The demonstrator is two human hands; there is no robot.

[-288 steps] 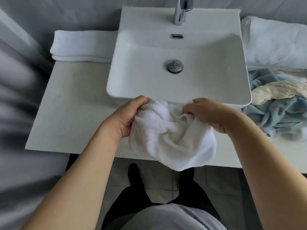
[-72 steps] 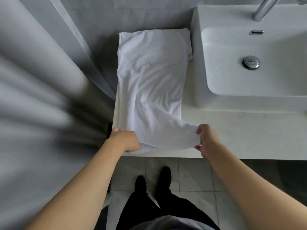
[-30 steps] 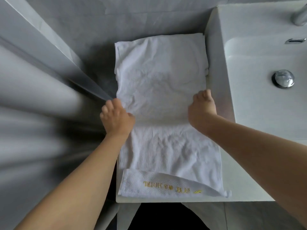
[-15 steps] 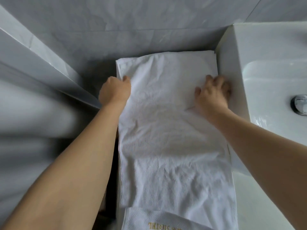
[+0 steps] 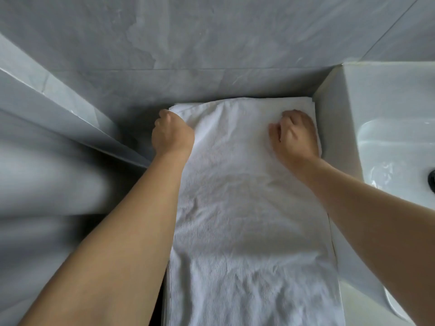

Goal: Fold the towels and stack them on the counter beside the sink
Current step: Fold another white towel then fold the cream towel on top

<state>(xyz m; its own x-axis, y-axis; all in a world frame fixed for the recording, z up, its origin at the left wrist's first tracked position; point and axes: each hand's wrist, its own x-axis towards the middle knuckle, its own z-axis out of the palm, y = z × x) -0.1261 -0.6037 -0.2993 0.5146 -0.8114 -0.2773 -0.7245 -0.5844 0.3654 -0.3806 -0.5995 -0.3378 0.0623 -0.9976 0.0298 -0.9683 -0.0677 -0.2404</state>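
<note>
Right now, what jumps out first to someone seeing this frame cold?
A long white towel fills the centre, laid flat on the counter strip between the grey tiled wall and the white sink on the right. Both bare arms reach in from below, with the left hand gripping the towel's far left corner. The right hand, fingers curled, holds the far right part beside the sink's side.

A bathroom, seen from above at the washbasin corner.
Grey marble-look wall tiles [image 5: 211, 43] meet in a corner; a white ceramic sink [image 5: 386, 109] with a wet basin sits at right, and a white terry towel [image 5: 247, 220] lies spread beside it, reaching the wall.
</note>
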